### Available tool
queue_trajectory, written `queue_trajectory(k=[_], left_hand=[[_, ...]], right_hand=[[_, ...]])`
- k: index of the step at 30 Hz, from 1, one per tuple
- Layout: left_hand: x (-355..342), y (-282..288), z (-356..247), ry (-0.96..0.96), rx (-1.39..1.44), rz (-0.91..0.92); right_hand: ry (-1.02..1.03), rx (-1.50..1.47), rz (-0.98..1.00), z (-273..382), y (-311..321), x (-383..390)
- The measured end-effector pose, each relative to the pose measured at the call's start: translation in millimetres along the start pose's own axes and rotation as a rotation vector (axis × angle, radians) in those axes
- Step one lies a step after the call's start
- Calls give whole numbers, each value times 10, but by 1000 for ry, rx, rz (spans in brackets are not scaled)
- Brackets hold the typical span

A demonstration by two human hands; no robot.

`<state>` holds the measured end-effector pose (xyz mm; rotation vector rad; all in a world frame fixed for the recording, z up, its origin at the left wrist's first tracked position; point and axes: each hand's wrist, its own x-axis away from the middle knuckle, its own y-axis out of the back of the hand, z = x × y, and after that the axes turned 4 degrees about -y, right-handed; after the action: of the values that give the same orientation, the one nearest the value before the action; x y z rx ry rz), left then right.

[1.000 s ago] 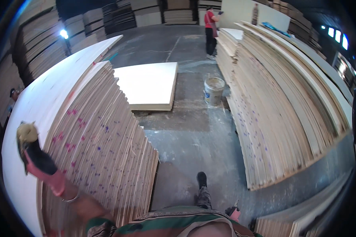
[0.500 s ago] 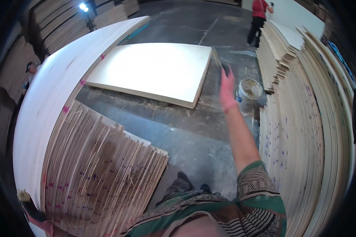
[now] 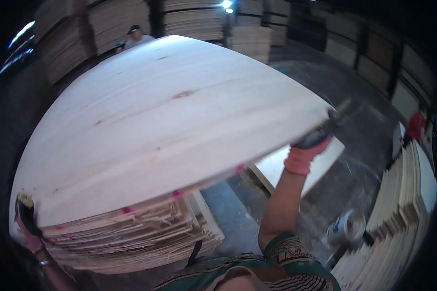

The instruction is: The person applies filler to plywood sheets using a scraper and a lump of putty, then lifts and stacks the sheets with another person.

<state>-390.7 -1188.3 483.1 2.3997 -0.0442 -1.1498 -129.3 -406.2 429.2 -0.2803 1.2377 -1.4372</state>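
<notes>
A large pale plywood sheet point(image 3: 145, 131) spreads across a stack of thin boards point(image 3: 145, 233). My left hand point(image 3: 30, 225), in a pink glove with dark fingers, is closed at the sheet's near left corner. A pale yellowish lump point(image 3: 25, 198) shows at its fingertips; what the hand grips is hard to make out. My right hand point(image 3: 310, 150), gloved alike, is at the sheet's right end and blurred by motion. Its fingers are closed around a tool with a tan end point(image 3: 342, 107), which points away from me past the sheet's corner.
A lower white-topped board stack point(image 3: 320, 167) lies beyond my right forearm. A white bucket point(image 3: 345, 228) stands on the floor beside a stepped board stack point(image 3: 398, 208). One person point(image 3: 138, 37) is beyond the sheet, another in red point(image 3: 415, 127) at far right. Board piles point(image 3: 194, 22) line the back.
My view has swung left, so the large sheet now fills the middle. My right hand has gone from above the floor near the bucket to the sheet's right end. My left hand stays by the near left corner.
</notes>
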Motion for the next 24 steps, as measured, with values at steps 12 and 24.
queue_trajectory(k=[12,24], left_hand=[[-68,-1438,-1521,29,27,-81],[406,-1704,-1771,-184,-333,-467]], right_hand=[[-96,-313,262,-590,191,-1332],[21,1652,752,-1270,587,-3562]])
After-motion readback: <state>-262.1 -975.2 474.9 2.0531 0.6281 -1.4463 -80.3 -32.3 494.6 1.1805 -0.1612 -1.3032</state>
